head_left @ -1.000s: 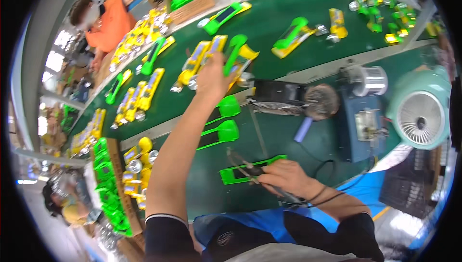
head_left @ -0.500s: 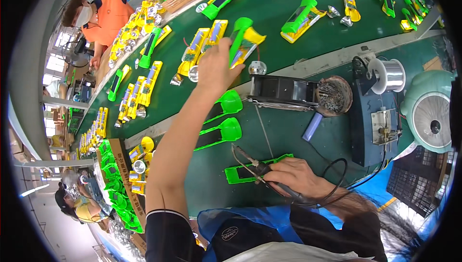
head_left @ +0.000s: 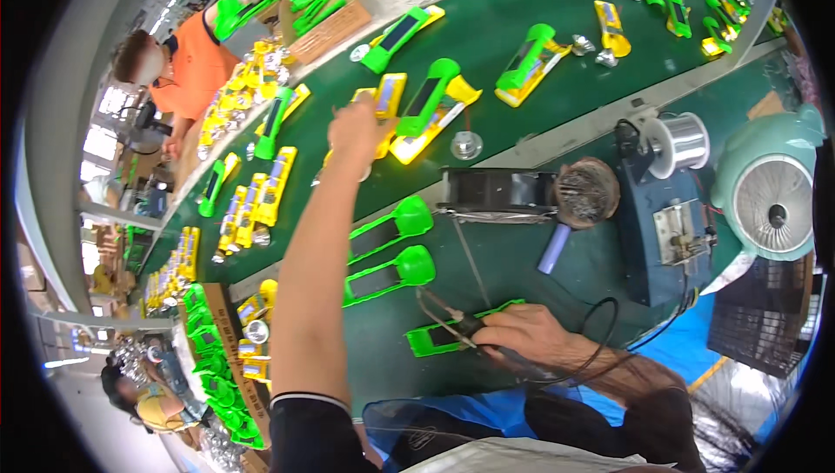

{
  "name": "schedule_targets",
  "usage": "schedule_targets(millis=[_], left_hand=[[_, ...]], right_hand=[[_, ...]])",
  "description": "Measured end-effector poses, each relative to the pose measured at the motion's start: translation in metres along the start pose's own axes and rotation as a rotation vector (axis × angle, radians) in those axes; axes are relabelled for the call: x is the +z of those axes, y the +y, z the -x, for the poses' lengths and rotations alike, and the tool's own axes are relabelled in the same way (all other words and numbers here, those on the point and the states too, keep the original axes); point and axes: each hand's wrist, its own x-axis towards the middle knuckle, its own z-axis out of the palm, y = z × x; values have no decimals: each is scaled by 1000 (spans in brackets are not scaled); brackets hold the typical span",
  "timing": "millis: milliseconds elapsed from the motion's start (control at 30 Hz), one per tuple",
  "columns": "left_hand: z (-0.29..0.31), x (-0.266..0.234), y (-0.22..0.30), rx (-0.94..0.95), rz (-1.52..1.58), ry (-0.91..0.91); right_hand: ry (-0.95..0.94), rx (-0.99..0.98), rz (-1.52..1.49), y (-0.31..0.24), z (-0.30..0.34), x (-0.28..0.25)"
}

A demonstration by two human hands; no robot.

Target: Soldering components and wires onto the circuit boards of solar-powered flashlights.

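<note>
My left hand (head_left: 355,136) is stretched far forward and closed on a yellow flashlight body (head_left: 388,104) lying on the green conveyor belt (head_left: 557,82). My right hand (head_left: 522,336) stays near me, gripping a soldering iron (head_left: 474,327) whose tip rests on a flat green flashlight shell (head_left: 435,338) on the green bench. Two more green flashlight shells (head_left: 388,251) lie side by side just left of it. Beside my left hand sits a green-and-yellow flashlight (head_left: 435,99).
A black iron stand with a wire-wool cleaner (head_left: 584,193), a solder spool (head_left: 680,143), a blue fixture (head_left: 670,229) and a teal fan (head_left: 770,199) stand on the right. Several yellow and green flashlights cover the belt. A person in orange (head_left: 187,73) works at far left.
My left arm has stretched further along the belt and closed on the yellow flashlight body. My right hand with the soldering iron has held its place on the green shell.
</note>
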Motion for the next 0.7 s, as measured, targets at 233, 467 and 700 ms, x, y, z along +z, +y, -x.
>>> schedule_targets(millis=[233, 467, 700], left_hand=[[44, -56, -12, 38, 97, 141], [236, -118, -47, 190, 453, 18], [445, -95, -41, -463, 1407, -362]], right_hand=[[-72, 8, -82, -5, -16, -8], [1, 28, -76, -14, -5, 2], [-68, 71, -196, -19, -39, 40]])
